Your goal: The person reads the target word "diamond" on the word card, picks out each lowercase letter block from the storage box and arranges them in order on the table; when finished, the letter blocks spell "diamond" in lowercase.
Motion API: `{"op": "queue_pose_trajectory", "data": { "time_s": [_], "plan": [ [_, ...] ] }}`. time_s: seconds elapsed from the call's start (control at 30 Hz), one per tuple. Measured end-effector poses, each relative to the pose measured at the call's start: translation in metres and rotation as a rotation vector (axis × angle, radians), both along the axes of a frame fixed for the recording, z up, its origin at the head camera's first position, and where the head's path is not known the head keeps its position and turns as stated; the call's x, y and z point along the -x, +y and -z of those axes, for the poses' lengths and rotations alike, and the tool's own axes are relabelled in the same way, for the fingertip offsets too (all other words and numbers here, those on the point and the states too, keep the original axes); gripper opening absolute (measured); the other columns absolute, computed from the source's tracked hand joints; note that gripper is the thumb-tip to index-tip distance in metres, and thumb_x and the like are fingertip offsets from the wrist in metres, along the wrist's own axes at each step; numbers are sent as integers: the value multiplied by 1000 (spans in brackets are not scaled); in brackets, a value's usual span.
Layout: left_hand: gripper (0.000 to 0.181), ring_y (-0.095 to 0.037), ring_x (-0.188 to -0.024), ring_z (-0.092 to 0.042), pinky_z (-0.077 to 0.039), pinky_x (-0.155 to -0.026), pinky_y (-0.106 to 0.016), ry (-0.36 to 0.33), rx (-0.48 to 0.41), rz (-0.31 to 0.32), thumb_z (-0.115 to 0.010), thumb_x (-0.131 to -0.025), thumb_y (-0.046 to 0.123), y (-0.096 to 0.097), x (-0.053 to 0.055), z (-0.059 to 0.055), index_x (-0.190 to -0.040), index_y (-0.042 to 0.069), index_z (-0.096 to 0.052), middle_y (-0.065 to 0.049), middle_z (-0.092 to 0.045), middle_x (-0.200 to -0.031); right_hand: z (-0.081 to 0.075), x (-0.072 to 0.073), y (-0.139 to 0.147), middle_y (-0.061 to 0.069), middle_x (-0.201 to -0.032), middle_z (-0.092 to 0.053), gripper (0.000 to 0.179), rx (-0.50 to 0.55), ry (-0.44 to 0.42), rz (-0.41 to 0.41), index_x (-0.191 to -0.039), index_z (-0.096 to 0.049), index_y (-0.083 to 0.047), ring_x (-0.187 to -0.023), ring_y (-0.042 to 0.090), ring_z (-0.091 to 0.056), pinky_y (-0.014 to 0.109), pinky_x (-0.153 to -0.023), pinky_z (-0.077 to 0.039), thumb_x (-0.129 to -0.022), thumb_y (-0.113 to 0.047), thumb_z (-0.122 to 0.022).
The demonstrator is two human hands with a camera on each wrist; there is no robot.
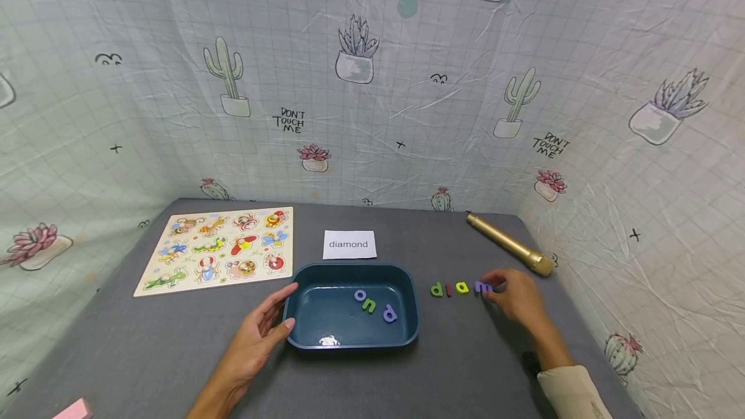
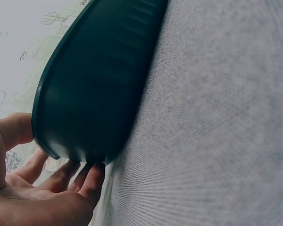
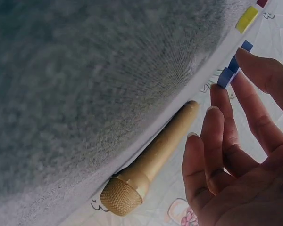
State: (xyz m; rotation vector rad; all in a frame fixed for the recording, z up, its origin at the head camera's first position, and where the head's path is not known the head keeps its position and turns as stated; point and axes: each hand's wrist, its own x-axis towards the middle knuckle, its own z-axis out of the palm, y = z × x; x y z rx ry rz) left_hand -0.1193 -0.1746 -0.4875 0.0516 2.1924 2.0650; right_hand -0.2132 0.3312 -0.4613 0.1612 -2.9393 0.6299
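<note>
Left hand (image 1: 256, 335): fingers relaxed and nearly straight, resting against the tray (image 1: 302, 335) wall; holds nothing
Right hand (image 1: 515, 296): thumb and forefinger pinch the m (image 1: 482, 287), the last letter in the row on the table (image 1: 145, 354)
Row: d (image 1: 436, 289), i (image 1: 449, 290), a (image 1: 462, 288), m
Tray letters: o (image 1: 360, 295), n (image 1: 369, 305), d (image 1: 389, 314)
Step (judged): seating the m; spelling half done
Next move (judged): release m; reach for o; set it just right of m
Card (image 1: 349, 244): reads "diamond"
Backdrop: "DON'T TOUCH ME"
</note>
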Motion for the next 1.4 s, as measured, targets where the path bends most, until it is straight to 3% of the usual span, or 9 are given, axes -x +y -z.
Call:
{"op": "queue_pose_trajectory", "data": {
  "time_s": [0.23, 0.9, 1.07, 1.1, 1.27, 1.33, 1.4],
  "plan": [
    [61, -28, -166, -19, -10, -134, -58, -5, -5, 1, -67, -105, 15, 0, 0, 1, -161, 19, -44, -5, -32, -174, 2, 6, -2, 13, -106, -80, 21, -30, -81, 2, -107, -82, -11, -102, 38, -73, 59, -88, -57, -87, -14, -86],
    [60, -31, -166, -17, -10, -135, -60, -11, -18, 0, -67, -106, 17, -1, 0, 1, -161, 19, -43, -6, -32, -174, 2, 10, -8, 11, -109, -81, 24, -29, -136, 34, -111, -81, -14, -109, 42, -71, 61, -91, -56, -87, -14, -87],
    [60, -31, -166, -19, -11, -135, -59, -2, -14, 2, -66, -106, 17, -1, 0, 1, -161, 19, -44, -6, -32, -174, -1, 4, -13, 14, -114, -79, 31, -42, -83, 39, -116, -80, -13, -111, 43, -69, 62, -91, -55, -86, -14, -88],
    [60, -31, -165, -19, -16, -136, -51, 6, -10, 3, -67, -106, 17, -1, 0, 1, -161, 19, -44, -6, -32, -174, -3, 3, -15, 14, -114, -78, 32, -42, -58, 33, -117, -80, -12, -109, 41, -69, 60, -90, -55, -86, -15, -88],
    [60, -30, -164, -22, -19, -135, -50, 21, 2, 1, -67, -105, 17, -1, 0, 2, -161, 20, -44, -6, -33, -174, -13, -5, -27, 10, -110, -75, 34, -22, 80, -18, -116, -81, -13, -97, 31, -69, 53, -81, -55, -84, -16, -91],
    [60, -30, -164, -22, -13, -134, -58, 11, -2, -1, -67, -105, 16, 0, 0, 1, -161, 19, -44, -6, -33, -174, -18, -8, -32, 8, -108, -75, 34, -11, 136, -47, -115, -81, -13, -93, 29, -69, 51, -79, -56, -82, -15, -91],
    [60, -31, -165, -21, -13, -134, -59, 5, -6, -1, -67, -106, 16, 0, 0, 1, -161, 19, -44, -6, -33, -174, -23, -11, -39, 7, -107, -75, 34, 2, 187, -75, -114, -81, -13, -91, 28, -70, 49, -77, -56, -81, -13, -92]
  ]
}}
